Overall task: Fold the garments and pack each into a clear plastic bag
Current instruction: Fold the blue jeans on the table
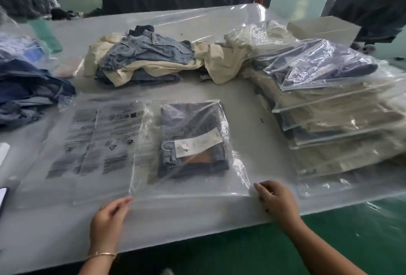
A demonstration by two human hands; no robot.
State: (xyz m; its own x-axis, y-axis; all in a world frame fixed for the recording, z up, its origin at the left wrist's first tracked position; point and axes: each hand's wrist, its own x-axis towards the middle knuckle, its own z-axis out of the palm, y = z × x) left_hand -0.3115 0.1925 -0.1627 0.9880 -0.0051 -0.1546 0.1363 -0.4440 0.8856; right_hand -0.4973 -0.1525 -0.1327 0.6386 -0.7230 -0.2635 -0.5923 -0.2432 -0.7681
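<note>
A folded blue denim garment (193, 121) with a white tag (198, 144) lies inside a clear plastic bag (193, 187) on the table, in front of me. My left hand (109, 219) pinches the bag's near left corner. My right hand (275, 200) pinches its near right corner. Under and to the left of this bag lies a stack of flat empty bags (92, 138) with printed text. Behind it sits a heap of unpacked denim and cream garments (149, 59).
A slanting stack of packed bags (334, 107) fills the right side of the table (252, 103). Loose dark denim (28, 92) is piled at the left edge. A white box (323, 28) stands far right. The table's near edge runs just below my hands, above green floor (351, 230).
</note>
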